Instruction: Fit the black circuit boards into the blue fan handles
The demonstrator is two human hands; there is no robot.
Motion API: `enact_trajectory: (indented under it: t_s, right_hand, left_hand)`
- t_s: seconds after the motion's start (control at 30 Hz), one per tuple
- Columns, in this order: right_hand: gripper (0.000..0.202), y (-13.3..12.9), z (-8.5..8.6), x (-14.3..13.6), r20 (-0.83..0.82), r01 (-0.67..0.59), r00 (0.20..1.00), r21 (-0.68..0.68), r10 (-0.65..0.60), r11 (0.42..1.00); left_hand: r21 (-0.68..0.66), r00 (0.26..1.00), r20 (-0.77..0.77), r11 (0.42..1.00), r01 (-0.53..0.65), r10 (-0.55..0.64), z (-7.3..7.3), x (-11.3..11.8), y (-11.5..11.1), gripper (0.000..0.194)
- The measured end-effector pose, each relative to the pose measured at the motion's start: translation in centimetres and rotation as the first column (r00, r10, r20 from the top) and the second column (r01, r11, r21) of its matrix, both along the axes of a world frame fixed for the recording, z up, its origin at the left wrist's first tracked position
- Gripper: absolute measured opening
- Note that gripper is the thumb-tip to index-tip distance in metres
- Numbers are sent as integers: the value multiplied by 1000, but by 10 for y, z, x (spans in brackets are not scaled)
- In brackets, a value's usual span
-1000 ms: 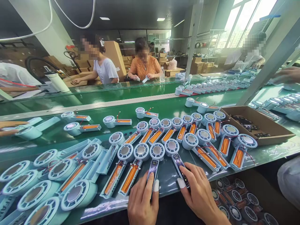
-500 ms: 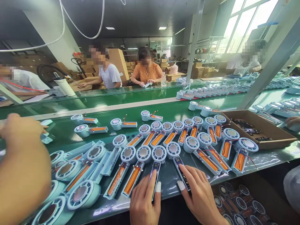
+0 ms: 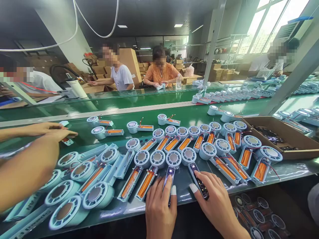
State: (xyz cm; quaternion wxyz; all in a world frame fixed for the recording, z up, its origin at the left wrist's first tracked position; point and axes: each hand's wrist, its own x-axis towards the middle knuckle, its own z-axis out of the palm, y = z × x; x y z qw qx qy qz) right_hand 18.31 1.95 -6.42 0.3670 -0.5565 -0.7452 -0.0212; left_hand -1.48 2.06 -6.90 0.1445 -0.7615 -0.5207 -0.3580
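Observation:
Two light-blue fan units with dark circuit boards in their handles lie side by side at the bench's front edge. My left hand [image 3: 161, 202] rests on the left fan [image 3: 173, 159], index finger on its board and thumb along the side. At the right fan [image 3: 188, 156], my right hand [image 3: 214, 196] has its index finger on the board [image 3: 199, 182] and its thumb at the handle's left side. White covers sit on both thumb tips. Small lights glow on both boards. Around them lie several fans with orange cells [image 3: 147, 181] in open handles.
A cardboard box [image 3: 296, 154] of dark boards stands at the right. Another person's arms [image 3: 35, 162] reach in from the left over piled fans. Beyond the green belt [image 3: 139, 101] several people sit. A box of fans [image 3: 259, 212] is below the bench at right.
The view has shifted, moving the bench items rightward. My hands remain on the same two fans, whose boards now show brighter lights. The other person's arms at left have come further into view.

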Motion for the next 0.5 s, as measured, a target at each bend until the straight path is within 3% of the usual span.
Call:
enact_trajectory:
  t_s: [0.5]
  right_hand:
    - [28,-1,4,-2,-42,10,999,-28,-12,1000]
  left_hand:
    - [8,1000,-2,1000,-23,23,1,2,1,31]
